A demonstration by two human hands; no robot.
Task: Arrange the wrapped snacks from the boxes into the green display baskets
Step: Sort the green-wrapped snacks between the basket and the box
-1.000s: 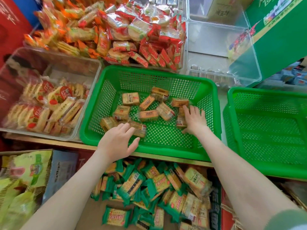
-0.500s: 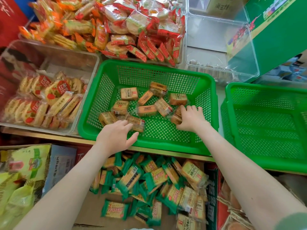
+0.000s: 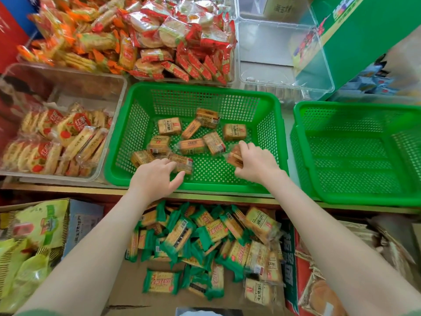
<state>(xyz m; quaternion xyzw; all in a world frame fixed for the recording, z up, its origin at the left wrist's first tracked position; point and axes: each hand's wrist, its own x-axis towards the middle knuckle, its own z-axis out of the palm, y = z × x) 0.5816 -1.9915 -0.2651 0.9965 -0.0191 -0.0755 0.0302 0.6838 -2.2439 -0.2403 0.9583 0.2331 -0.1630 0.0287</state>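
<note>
A green display basket (image 3: 275, 133) in the middle holds several clear-wrapped brown biscuit packs (image 3: 234, 132). My right hand (image 3: 256, 161) is inside it at the right, fingers closed on one or two brown packs (image 3: 234, 157). My left hand (image 3: 157, 179) hovers over the basket's near rim with fingers apart, touching a brown pack (image 3: 182, 161). A second green basket (image 3: 355, 153) on the right has nothing in it. Below the shelf, a cardboard box (image 3: 127, 290) holds several green-wrapped cracker packs (image 3: 180, 236).
A clear bin (image 3: 68, 80) of red-labelled rice crackers sits at left. Heaps of orange and red snack packs (image 3: 159, 42) fill the back. A clear tub (image 3: 282, 55) stands at back right beside a green carton (image 3: 373, 30). Yellow-green bags (image 3: 38, 226) lie lower left.
My right hand has curled its fingers around brown packs at the basket's right side and drawn them slightly toward me. My left hand has stayed over the near rim.
</note>
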